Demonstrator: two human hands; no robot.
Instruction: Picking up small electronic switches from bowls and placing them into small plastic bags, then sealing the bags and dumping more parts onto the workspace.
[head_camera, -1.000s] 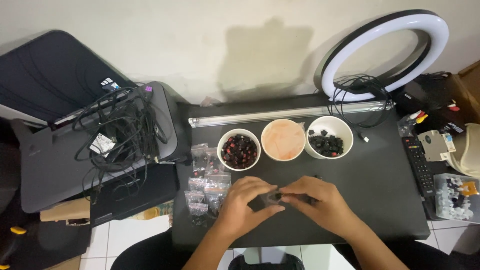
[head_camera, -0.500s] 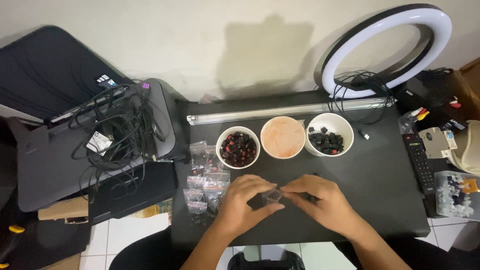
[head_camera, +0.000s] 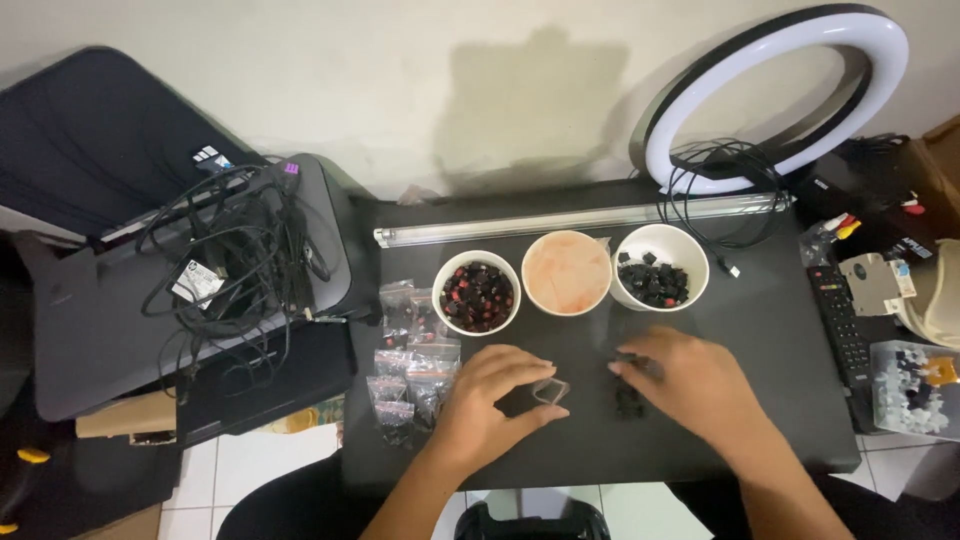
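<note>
My left hand (head_camera: 490, 400) pinches a small clear plastic bag (head_camera: 550, 389) by its mouth, just above the black table (head_camera: 780, 420). Apart from it to the right, my right hand (head_camera: 690, 380) rests with fingertips on small black pieces (head_camera: 630, 400) lying on the table. Behind the hands stand three white bowls: the left bowl (head_camera: 476, 292) holds dark red and black pieces, the middle bowl (head_camera: 566, 272) shows only an orange-pink inside, the right bowl (head_camera: 660, 265) holds black pieces. A heap of filled small bags (head_camera: 405, 365) lies left of my left hand.
A long tube lamp (head_camera: 580, 217) lies behind the bowls. A ring light (head_camera: 780, 90) with a coiled cable stands at the back right. A remote (head_camera: 838, 322) and a clear box (head_camera: 915, 388) sit on the right. A printer with tangled cables (head_camera: 220, 260) stands to the left.
My hands were joined together over the little bag. Now they have parted: the right hand has moved right onto the black pieces, the left keeps the bag.
</note>
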